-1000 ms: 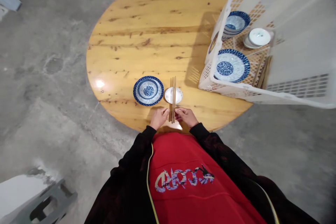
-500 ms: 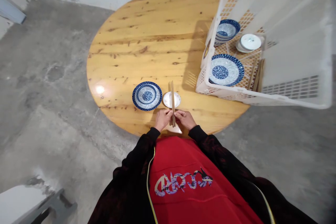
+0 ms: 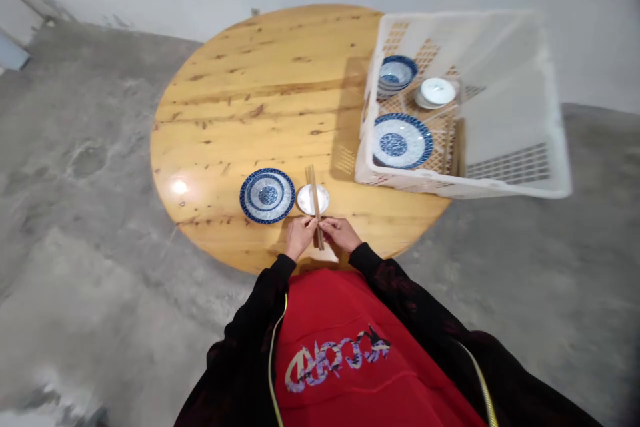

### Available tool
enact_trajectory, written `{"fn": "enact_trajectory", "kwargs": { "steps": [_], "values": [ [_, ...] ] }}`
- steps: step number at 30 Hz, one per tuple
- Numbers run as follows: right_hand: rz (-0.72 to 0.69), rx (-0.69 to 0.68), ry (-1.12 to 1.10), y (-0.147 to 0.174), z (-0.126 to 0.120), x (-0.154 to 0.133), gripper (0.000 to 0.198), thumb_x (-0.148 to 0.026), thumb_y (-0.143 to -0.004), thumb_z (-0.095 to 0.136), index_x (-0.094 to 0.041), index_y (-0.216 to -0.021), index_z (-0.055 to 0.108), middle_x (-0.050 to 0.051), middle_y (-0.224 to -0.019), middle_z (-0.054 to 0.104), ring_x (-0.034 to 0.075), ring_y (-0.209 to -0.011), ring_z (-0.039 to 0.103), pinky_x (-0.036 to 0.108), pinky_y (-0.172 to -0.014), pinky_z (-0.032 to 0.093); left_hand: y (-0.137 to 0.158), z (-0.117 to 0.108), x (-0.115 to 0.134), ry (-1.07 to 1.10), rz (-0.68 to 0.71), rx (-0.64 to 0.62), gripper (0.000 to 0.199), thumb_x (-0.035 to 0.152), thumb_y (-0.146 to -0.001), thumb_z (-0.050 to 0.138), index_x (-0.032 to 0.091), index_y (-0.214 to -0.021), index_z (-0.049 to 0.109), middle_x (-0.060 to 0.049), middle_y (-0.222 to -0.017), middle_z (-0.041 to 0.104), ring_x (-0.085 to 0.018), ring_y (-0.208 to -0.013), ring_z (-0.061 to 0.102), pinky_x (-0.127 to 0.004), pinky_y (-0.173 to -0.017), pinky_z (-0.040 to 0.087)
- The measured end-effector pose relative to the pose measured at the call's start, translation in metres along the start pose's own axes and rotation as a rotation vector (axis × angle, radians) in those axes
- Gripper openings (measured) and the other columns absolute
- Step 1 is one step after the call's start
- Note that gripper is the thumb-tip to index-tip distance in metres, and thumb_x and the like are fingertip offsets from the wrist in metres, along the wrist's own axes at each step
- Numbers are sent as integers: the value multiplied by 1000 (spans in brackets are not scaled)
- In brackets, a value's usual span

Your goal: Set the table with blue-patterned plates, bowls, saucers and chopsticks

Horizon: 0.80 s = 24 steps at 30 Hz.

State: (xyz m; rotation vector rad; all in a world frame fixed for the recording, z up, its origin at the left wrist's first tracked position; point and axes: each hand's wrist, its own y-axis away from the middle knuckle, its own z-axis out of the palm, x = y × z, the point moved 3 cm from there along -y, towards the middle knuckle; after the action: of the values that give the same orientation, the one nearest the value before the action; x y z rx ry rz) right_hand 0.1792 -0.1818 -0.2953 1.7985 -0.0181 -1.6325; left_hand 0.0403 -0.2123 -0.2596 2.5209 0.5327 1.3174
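On the counter (image 3: 235, 120) before you, a bowl (image 3: 269, 196) sits on a plate (image 3: 244, 206) left of a dish (image 3: 323, 199); chopsticks (image 3: 316, 205) cross over the dish from between your left hand (image 3: 301, 236) and right hand (image 3: 341, 233). To your right, a basket (image 3: 480, 188) holds bowls (image 3: 397, 72) behind another plate (image 3: 397, 144), saucers (image 3: 437, 91) right of the bowls and more chopsticks (image 3: 459, 148) right of that plate.

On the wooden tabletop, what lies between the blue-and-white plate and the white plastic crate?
A small white dish, with brown chopsticks extending over it, then a bare stretch of tabletop up to the crate, as the head view shows.
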Motion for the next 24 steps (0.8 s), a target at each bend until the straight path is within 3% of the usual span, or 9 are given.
{"fn": "enact_trajectory", "kwargs": {
  "steps": [7, 11, 14, 16, 18, 21, 24],
  "values": [
    [-40, 79, 84, 4, -14, -18, 42, -59, -74, 67, -19, -64, 60, 1, -56, 61, 14, -53, 56, 26, -53, 47, 5, -13, 9, -195, 38, 23, 32, 30, -98, 47, 17, -78, 69, -5, -77, 70, -15, -73, 61, -24, -66, 35],
    [-65, -58, 60, 39, -43, -64, 43, -59, -74, 74, -17, -73, 64, 4, -67, 69, 14, -60, 62, 26, -58, 50, 13, -34, 33, -239, 114, 160, 26, 26, -98, 48, 18, -90, 71, -6, -87, 73, -17, -80, 65, -25, -72, 40],
    [-127, -91, 32, 71, -86, -129, 46, -62, -79, 72, -15, -82, 69, 7, -75, 73, 15, -63, 66, 27, -60, 53, 11, -54, 84, -226, 284, 282, 25, 27, -99, 48, 18, -95, 72, -5, -85, 72, -16, -75, 64, -25, -72, 42],
    [-272, 33, 65, 82, -128, -178, 47, -62, -84, 68, -15, -81, 70, 7, -74, 72, 15, -63, 66, 27, -62, 54, 3, -63, 130, -251, 441, 331, 24, 26, -100, 49, 18, -100, 71, -5, -87, 71, -15, -77, 65, -24, -73, 44],
    [-403, 252, 144, 80, -177, -217, 41, -57, -83, 71, -16, -81, 70, 6, -73, 71, 14, -62, 65, 25, -61, 54, -12, -63, 177, -311, 568, 335, 21, 26, -101, 50, 19, -104, 69, -6, -93, 71, -16, -85, 67, -24, -76, 45],
    [-388, 454, 286, 55, -242, -241, 28, -43, -85, 70, -16, -78, 68, 5, -72, 71, 14, -61, 64, 23, -58, 52, -45, -47, 235, -459, 638, 239, 22, 26, -103, 49, 18, -112, 67, -8, -104, 71, -17, -96, 68, -25, -82, 48],
    [-190, 473, 468, 12, -287, -235, 19, -28, -88, 61, -15, -75, 65, 7, -75, 72, 15, -61, 66, 24, -57, 50, -83, -18, 271, -676, 582, 115, 27, 29, -104, 45, 14, -115, 66, -12, -110, 71, -22, -101, 69, -29, -83, 50]
  ]
}}
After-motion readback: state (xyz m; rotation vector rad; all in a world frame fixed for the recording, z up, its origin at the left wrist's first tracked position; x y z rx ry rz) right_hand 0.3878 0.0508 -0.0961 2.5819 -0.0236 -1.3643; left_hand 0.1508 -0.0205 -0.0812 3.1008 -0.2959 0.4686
